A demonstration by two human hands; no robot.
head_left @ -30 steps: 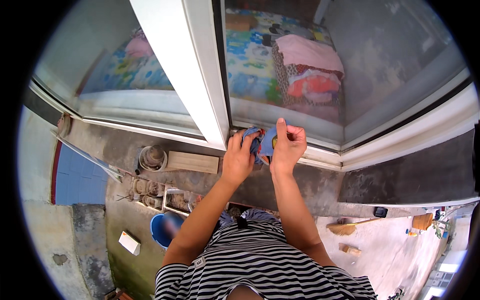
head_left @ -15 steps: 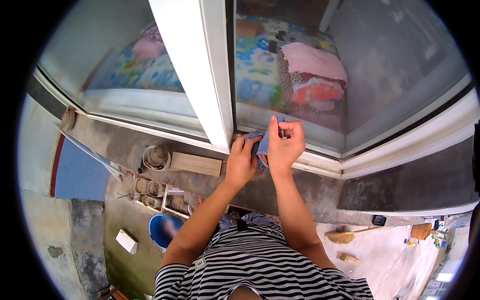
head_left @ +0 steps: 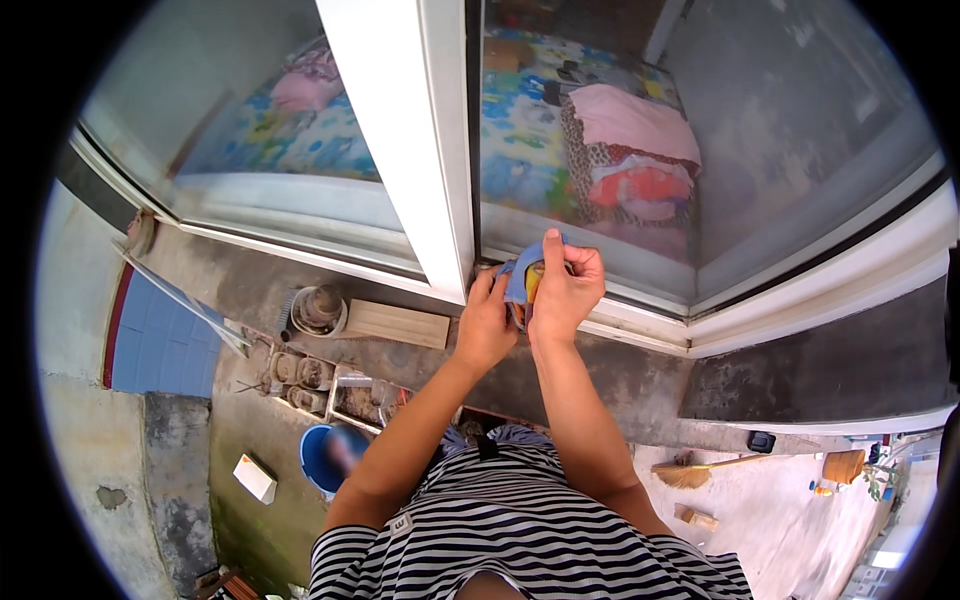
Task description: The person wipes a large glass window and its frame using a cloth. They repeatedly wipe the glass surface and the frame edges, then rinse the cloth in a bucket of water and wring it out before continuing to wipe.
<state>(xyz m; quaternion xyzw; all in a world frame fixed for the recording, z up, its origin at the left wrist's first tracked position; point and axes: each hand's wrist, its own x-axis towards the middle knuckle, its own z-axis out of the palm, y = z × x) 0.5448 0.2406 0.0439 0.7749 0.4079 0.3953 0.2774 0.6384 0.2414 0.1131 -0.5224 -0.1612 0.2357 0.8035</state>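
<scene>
A bunched blue cloth point(head_left: 519, 275) is between my two hands at the lower frame of the window point(head_left: 590, 230). My left hand point(head_left: 487, 328) grips its left side with bent fingers, close to the white upright post point(head_left: 400, 130). My right hand point(head_left: 562, 298) is closed on the cloth's other side, thumb pointing up and fingers curled in. Yellow and orange show in the folds between the hands; whether this is part of the cloth or something under it I cannot tell. Behind the glass lie a patterned bedspread point(head_left: 520, 130) and a folded pink blanket point(head_left: 630, 120).
Along the ledge below the window are a wooden board point(head_left: 397, 325) and a round pot point(head_left: 318, 308). Beneath, a blue bucket point(head_left: 318, 462), a white box point(head_left: 255, 479) and a planter crate point(head_left: 362, 398) stand on the ground. A broom point(head_left: 685, 474) lies at the right.
My right hand has tilted slightly and shifted a little left. The cloth between my hands has opened out, showing more yellow. The whole view has shifted slightly.
</scene>
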